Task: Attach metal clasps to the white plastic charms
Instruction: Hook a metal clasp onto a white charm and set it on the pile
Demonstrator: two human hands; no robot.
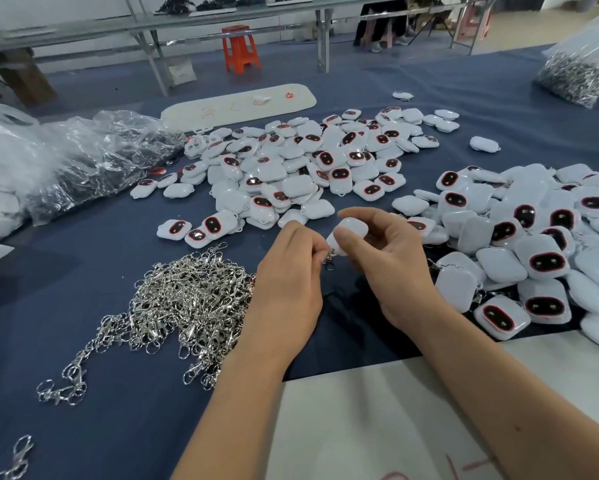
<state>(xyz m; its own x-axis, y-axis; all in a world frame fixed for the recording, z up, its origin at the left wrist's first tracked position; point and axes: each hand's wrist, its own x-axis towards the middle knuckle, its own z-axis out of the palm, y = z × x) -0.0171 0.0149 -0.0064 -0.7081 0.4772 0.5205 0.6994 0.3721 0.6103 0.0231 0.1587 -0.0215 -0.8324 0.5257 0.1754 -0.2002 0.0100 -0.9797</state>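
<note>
My right hand [388,261] grips a white plastic charm [351,230] between thumb and fingers, above the blue table cloth. My left hand [291,275] pinches a small metal clasp [329,259] right at the charm's lower edge; the clasp touches the charm. A loose heap of silver clasps [183,299] lies just left of my left hand. A big pile of white charms with dark red-rimmed ovals [291,168] spreads across the middle. Another pile of charms [533,244], some with clasps showing, lies to the right.
Clear plastic bags [83,157] with dark contents lie at the left. A bag of metal clasps [575,74] stands at the far right. A white board [239,102] lies beyond the charms, a white sheet [377,410] under my forearms. An orange stool [239,48] stands past the table.
</note>
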